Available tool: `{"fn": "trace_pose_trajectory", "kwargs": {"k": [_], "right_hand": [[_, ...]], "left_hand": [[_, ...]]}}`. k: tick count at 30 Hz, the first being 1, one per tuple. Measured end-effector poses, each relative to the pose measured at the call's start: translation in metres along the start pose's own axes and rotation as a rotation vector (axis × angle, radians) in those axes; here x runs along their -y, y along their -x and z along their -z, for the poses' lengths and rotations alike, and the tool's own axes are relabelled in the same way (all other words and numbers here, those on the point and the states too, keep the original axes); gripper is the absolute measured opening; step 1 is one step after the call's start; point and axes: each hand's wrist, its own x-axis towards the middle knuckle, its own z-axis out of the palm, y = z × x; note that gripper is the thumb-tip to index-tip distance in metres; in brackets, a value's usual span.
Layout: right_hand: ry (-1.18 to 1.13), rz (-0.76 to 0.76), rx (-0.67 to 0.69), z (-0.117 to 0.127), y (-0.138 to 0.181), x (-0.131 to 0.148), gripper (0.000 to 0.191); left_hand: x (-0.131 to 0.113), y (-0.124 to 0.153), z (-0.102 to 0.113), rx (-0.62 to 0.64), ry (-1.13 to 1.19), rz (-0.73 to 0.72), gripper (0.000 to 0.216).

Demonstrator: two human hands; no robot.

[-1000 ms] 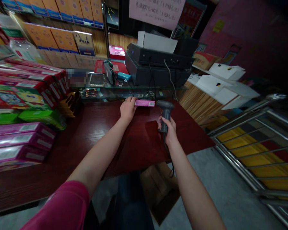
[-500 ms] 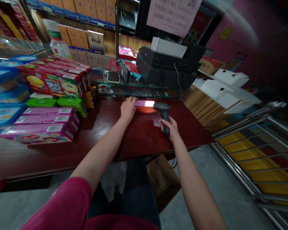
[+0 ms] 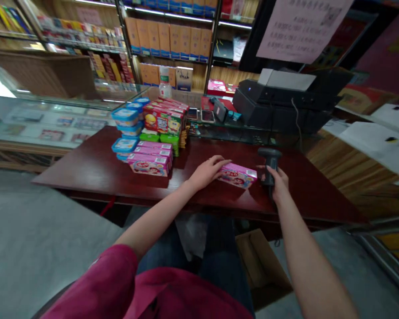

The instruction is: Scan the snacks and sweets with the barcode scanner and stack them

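A flat pink box [image 3: 238,175] lies on the dark red table [image 3: 93,166] in front of me. My left hand [image 3: 208,170] rests on its left end, fingers curled over the edge and gripping it. Just right of the box my right hand [image 3: 279,182] is wrapped round the handle of a dark barcode scanner [image 3: 269,160], whose head points toward the box. The scanner's cable drops off the table edge beneath my wrist.
A stack of pink boxes [image 3: 151,158], blue tubs [image 3: 124,128] and colourful cartons [image 3: 164,117] stands to the left on the table. A black printer [image 3: 286,99] sits behind on a glass counter. Shelves of goods line the back wall. A cardboard box [image 3: 261,268] lies on the floor.
My view has swung left and pulled back. The pink box has come nearer the table's front edge and now lies flat with its printed face up; the scanner has stayed in my right hand.
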Motion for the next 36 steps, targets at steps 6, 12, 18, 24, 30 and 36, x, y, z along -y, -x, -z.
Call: {"fn": "trace_pose_trajectory", "kwargs": {"k": [6, 12, 18, 24, 30, 36], "right_hand": [[-0.113, -0.027, 0.056, -0.063, 0.022, -0.015, 0.036], [-0.189, -0.048, 0.124, -0.141, 0.045, -0.027, 0.022], [-0.047, -0.025, 0.192, -0.161, 0.054, -0.034, 0.025], [0.037, -0.059, 0.312, -0.146, 0.057, -0.031, 0.029], [0.011, -0.052, 0.298, -0.145, 0.062, -0.03, 0.03], [-0.052, -0.021, 0.282, -0.141, 0.065, -0.03, 0.032]], "left_hand": [[-0.002, 0.097, 0.069, -0.037, 0.015, 0.001, 0.046], [0.022, 0.183, 0.14, -0.122, -0.146, 0.13, 0.042], [0.051, 0.225, 0.181, -0.242, -0.4, 0.354, 0.038], [0.076, 0.225, 0.191, -0.317, -0.458, 0.352, 0.039], [0.081, 0.236, 0.18, -0.346, -0.381, 0.371, 0.072], [0.089, 0.247, 0.167, -0.559, -0.227, 0.522, 0.061]]}}
